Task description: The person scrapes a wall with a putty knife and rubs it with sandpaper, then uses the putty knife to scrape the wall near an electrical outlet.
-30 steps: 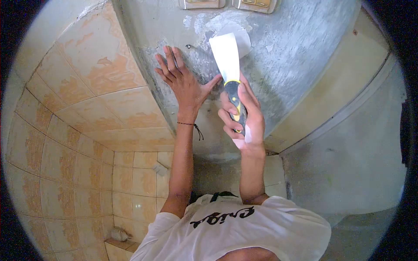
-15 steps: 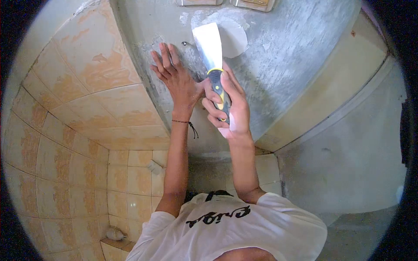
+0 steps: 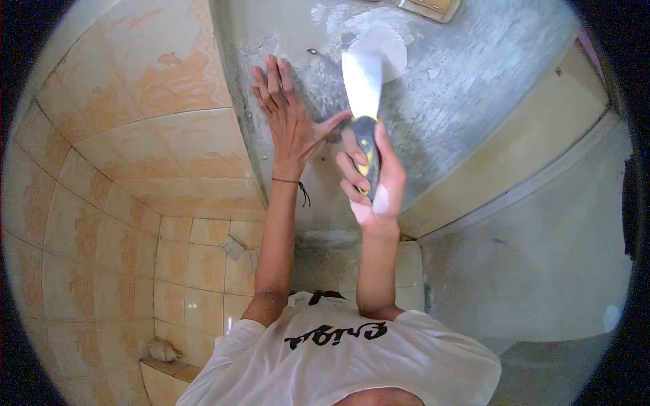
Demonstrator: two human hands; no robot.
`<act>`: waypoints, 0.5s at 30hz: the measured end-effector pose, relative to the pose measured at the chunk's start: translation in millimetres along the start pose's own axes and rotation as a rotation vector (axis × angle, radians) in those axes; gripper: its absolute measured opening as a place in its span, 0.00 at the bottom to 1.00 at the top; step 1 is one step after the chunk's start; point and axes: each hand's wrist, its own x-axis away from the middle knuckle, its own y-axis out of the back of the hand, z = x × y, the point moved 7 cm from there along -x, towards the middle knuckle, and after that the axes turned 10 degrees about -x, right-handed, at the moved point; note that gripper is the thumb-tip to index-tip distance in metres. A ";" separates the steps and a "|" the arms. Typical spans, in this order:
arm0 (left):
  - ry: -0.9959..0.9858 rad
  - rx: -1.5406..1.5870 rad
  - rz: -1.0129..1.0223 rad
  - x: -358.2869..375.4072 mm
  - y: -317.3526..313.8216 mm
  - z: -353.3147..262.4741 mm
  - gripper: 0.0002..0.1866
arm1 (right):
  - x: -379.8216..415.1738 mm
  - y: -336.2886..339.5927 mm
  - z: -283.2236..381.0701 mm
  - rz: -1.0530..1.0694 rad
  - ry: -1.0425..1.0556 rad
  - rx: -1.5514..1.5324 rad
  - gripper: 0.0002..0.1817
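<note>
In my right hand (image 3: pixel 376 176) is a putty knife (image 3: pixel 363 84), gripped by its black and yellow handle with the broad metal blade pointing up. The blade overlaps the edge of a round white patch of filler (image 3: pixel 389 51) on the grey cement wall (image 3: pixel 467 88). My left hand (image 3: pixel 288 122) lies flat against that wall to the left, fingers spread and thumb stretched toward the knife. A dark cord bracelet circles the left wrist. Between the left fingers and the blade, a small metal piece (image 3: pixel 312 51) sticks out of the wall.
Orange-patterned tiles (image 3: pixel 169 149) cover the wall on the left and the lower area. A switch or socket plate (image 3: pixel 433 7) is at the top edge. A cream panel (image 3: pixel 542 128) borders the cement on the right. A small pale object (image 3: pixel 162 350) rests on a ledge at lower left.
The view has shifted, so the wall sits further right and higher. The right hand and putty knife have moved slightly right and down from the left hand, which stays flat on the wall.
</note>
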 end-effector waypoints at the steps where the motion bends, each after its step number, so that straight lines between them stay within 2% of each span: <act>1: 0.008 -0.005 -0.009 4.1 2.0 1.1 0.74 | 5.6 2.3 -1.6 0.007 -0.010 0.006 0.13; 3: 0.022 0.044 -0.057 15.3 5.5 3.5 0.75 | 14.4 13.1 1.7 -0.082 0.035 0.071 0.12; 7: 0.020 0.004 0.010 22.1 -0.4 10.4 0.74 | 19.9 10.0 11.7 -0.093 0.029 0.249 0.14; 8: 0.024 0.008 0.010 23.1 -2.4 11.1 0.74 | 20.0 11.2 11.8 -0.127 0.020 0.281 0.21; 9: 0.022 -0.005 0.019 23.7 -3.8 11.6 0.74 | 20.5 8.5 10.4 -0.129 0.018 0.284 0.21; 12: 0.012 -0.048 0.058 27.3 -10.6 17.5 0.73 | 22.4 5.2 -1.5 -0.176 -0.029 0.426 0.30; 14: 0.004 -0.077 0.084 28.6 -16.2 21.2 0.72 | 19.7 -1.4 -14.8 -0.125 -0.068 0.383 0.30; 15: -0.009 -0.073 0.061 28.6 -15.1 21.5 0.66 | 17.8 -6.2 -24.5 -0.071 -0.106 0.343 0.30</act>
